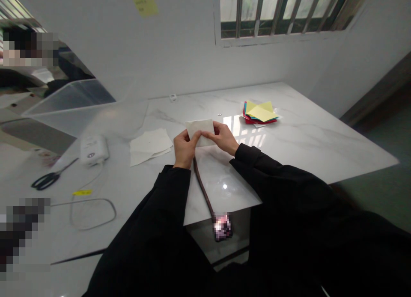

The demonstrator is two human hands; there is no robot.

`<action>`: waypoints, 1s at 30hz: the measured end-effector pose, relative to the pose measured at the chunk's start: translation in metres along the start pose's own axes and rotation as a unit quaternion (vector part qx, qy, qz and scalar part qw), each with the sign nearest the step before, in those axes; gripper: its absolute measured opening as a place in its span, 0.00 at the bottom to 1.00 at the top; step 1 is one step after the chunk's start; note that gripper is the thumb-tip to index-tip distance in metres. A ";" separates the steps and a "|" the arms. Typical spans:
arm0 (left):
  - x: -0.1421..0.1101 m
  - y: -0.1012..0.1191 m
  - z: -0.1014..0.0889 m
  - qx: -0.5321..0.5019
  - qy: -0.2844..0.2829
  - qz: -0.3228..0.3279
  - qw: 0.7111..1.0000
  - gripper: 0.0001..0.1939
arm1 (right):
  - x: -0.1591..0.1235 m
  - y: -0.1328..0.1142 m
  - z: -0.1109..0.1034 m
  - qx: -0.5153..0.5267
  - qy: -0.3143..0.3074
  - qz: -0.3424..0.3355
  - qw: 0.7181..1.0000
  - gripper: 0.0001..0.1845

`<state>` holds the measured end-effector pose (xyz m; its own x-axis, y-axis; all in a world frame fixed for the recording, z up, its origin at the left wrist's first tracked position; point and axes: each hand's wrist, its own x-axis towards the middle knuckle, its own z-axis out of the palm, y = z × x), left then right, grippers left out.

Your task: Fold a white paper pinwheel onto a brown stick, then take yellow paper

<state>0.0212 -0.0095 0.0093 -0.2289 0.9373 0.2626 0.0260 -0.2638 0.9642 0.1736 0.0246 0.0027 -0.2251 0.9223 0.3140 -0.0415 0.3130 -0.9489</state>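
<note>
Both hands hold one small off-white piece of paper [203,126], raised a little above the marble-patterned table [305,147]. My left hand [184,148] grips its left side, fingers behind and thumb on the front. My right hand [225,138] pinches the right side in the same way, and the two thumbs nearly meet at the middle. Left of my left hand lie several loose sheets of similar off-white paper [150,145]. A dark brown cord or strap [201,181] runs from below my hands to the table's front edge.
A stack of coloured paper [260,113] lies at the back right. To the left are a white power strip [93,149] with its cable, black-handled scissors [48,179] and a clear plastic bin [73,102]. Another person [67,66] is at the far left. A barred window [272,10] is above.
</note>
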 end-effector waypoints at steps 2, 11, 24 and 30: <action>0.000 0.000 0.000 -0.004 -0.003 0.005 1.000 0.30 | 0.000 0.002 -0.001 0.031 -0.022 0.004 0.999 0.27; 0.018 0.003 -0.023 0.104 0.071 0.015 0.992 0.24 | 0.015 0.011 -0.020 0.145 0.031 0.092 0.985 0.26; 0.008 -0.004 -0.026 0.311 -0.042 0.035 0.949 0.19 | 0.012 0.021 -0.060 -0.011 -0.062 0.026 0.998 0.22; 0.011 0.002 -0.023 0.055 -0.049 -0.082 0.994 0.23 | 0.004 -0.001 -0.056 -0.142 -0.084 -0.058 0.985 0.11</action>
<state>-0.0042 -0.0047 0.0138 -0.1433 0.9847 0.0995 0.1044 -0.0850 0.9909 0.2273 0.0409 0.0072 -0.3939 0.8334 0.3878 0.1917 0.4871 -0.8520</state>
